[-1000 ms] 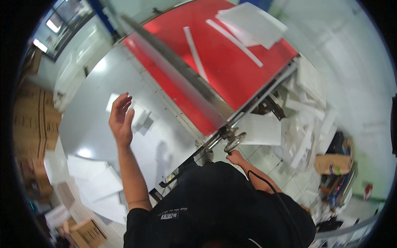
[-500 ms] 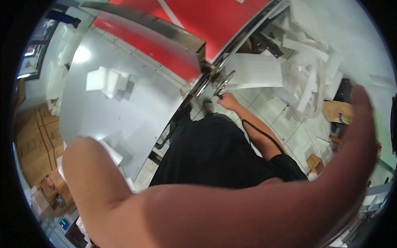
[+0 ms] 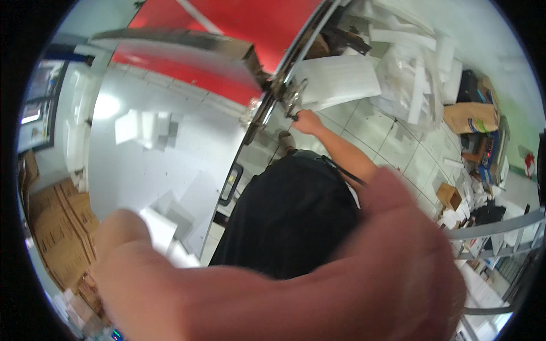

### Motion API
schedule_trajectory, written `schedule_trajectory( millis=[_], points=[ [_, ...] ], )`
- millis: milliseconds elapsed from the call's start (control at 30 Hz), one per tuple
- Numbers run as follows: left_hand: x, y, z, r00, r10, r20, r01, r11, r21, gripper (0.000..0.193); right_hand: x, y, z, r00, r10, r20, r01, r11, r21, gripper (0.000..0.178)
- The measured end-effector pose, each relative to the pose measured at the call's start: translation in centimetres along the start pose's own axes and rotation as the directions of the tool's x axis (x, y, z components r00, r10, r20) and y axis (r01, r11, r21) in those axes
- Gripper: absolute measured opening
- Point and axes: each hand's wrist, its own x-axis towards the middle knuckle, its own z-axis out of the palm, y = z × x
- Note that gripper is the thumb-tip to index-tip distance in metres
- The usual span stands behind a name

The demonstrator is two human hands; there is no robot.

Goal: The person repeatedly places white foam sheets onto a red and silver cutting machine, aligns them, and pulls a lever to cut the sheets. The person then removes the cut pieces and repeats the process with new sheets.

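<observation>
My right hand [image 3: 307,122] is closed round the dark grip of a metal crank handle [image 3: 295,98] at the side of a large bench machine. My left hand [image 3: 273,301] looms very near the camera across the lower picture. It is blurred, with a thumb-like part at the left and a finger-like part at the right; whether it holds anything is hidden. The machine has a grey metal table [image 3: 170,170], a red bed [image 3: 256,23] beyond it and a long metal beam [image 3: 187,42] across. White foam-like blocks [image 3: 139,128] lie on the table.
White sheets [image 3: 341,79] and a clear plastic bag of white scraps [image 3: 406,85] lie right of the machine. Brown cartons [image 3: 57,233] stand at the left. A small open wooden-coloured box [image 3: 449,196] and a grey metal rail [image 3: 500,224] are at the right.
The whole view has shifted. The near, blurred left hand's finger-like part has moved from the right rim toward the middle. My right hand stays on the crank handle.
</observation>
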Motion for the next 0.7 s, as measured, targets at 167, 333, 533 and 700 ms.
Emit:
schedule_trajectory(
  millis=[167, 333, 533, 700],
  points=[
    [-1.7, 1.4, -1.2, 0.994, -0.023, -0.11, 0.024, 1.0, 0.001, 0.032, -2.3, -2.2, -1.8, 0.998, 0.056, 0.031, -0.055, 0.997, -0.05, 0.036],
    [-11.0, -1.7, 2.0, 0.926, -0.327, -0.187, 0.284, 0.933, -0.222, 0.031, -5.8, 0.2, -1.5, 0.985, 0.166, -0.037, -0.165, 0.986, 0.02, 0.04],
    [-24.8, -1.6, 11.6, 0.506, -0.84, 0.198, 0.856, 0.459, -0.238, 0.041, -9.5, 1.8, -1.7, 0.995, 0.1, -0.025, -0.097, 0.99, 0.103, 0.043],
    [-33.3, -3.9, 21.5, 0.339, -0.894, 0.295, 0.938, 0.297, -0.178, 0.061, -10.4, 7.0, 2.8, 0.998, 0.056, 0.026, -0.057, 0.998, 0.042, 0.044]
  ],
)
